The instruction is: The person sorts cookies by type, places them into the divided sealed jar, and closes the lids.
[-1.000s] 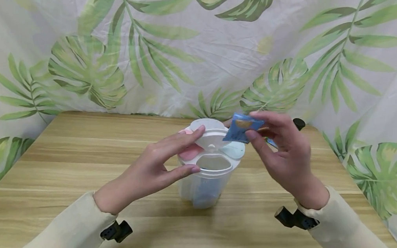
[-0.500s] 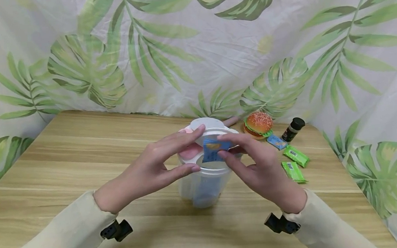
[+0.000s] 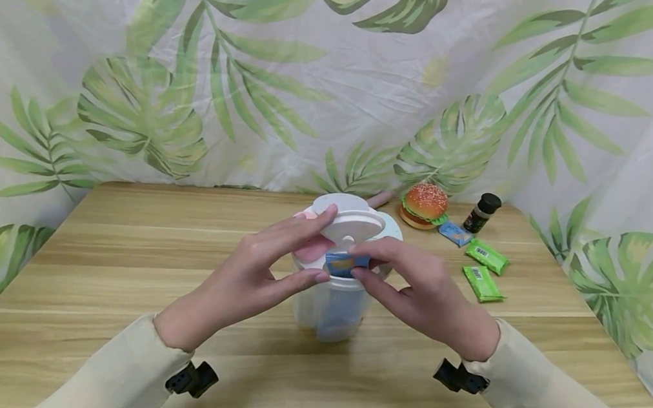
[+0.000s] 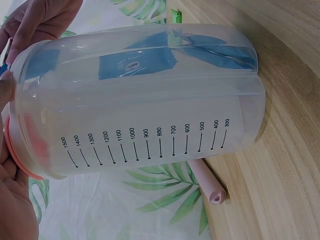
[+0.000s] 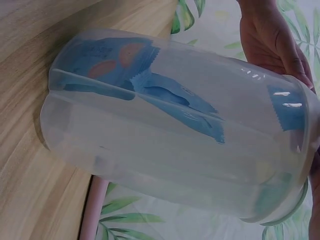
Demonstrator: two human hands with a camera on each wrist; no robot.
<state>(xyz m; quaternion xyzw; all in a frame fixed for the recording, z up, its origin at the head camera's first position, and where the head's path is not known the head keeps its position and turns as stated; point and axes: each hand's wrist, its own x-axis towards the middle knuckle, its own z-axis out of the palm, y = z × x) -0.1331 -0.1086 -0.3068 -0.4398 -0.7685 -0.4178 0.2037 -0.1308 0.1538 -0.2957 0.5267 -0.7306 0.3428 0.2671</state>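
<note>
A clear plastic storage container (image 3: 336, 320) with a divided lid stands upright on the wooden table. One white flap (image 3: 352, 225) of the lid is raised; pink and pale blue lids cover other sections. My left hand (image 3: 261, 258) grips the top from the left, thumb at the near rim, forefinger by the raised flap. Between thumb and forefinger my right hand (image 3: 411, 277) pinches a blue snack packet (image 3: 341, 264) at the open section; its lower part (image 5: 287, 107) shows inside the wall in the right wrist view. Several blue packets (image 4: 137, 64) lie lower in the same section.
To the right on the table are a toy hamburger (image 3: 425, 203), a black-capped bottle (image 3: 481, 213), another blue packet (image 3: 455, 233) and two green packets (image 3: 487, 256). A pink rolled object (image 4: 207, 182) lies behind the container. A leaf-print cloth (image 3: 262, 73) hangs behind the table.
My right hand has brought the blue packet leftward from beside the container to the open section and lowered it into the opening. The left hand has stayed at the lid.
</note>
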